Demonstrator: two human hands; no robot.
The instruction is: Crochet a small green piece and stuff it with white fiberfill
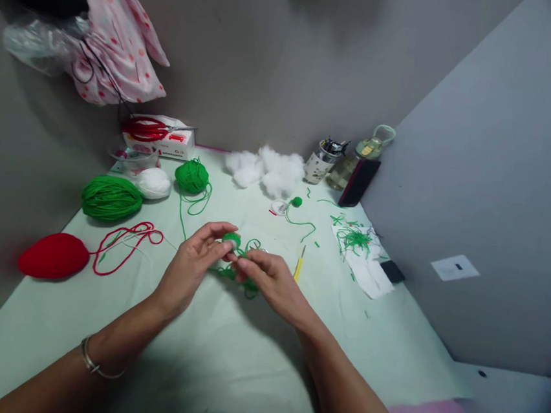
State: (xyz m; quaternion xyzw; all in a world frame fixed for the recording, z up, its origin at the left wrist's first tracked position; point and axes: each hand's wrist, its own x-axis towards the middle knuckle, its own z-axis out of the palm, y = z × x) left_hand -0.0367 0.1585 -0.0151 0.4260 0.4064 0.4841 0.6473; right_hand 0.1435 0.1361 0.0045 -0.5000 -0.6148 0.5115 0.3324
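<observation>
My left hand (195,260) pinches a small green crocheted piece (232,239) between thumb and fingers over the pale green table cover (203,349). My right hand (271,282) meets it from the right, fingertips on the same piece and on the loose green yarn (248,286) that hangs down from it. A silver bracelet (95,363) sits on my left wrist. A yellow-handled crochet hook (299,267) lies just right of my right hand.
Green yarn balls (111,198) (192,176), a white ball (154,182) and a red ball (54,255) with a loose strand lie left. White stuffing (267,169), a cup of tools (323,160), a bottle (366,151), red scissors (145,128) on a box and green scraps (356,240) sit behind.
</observation>
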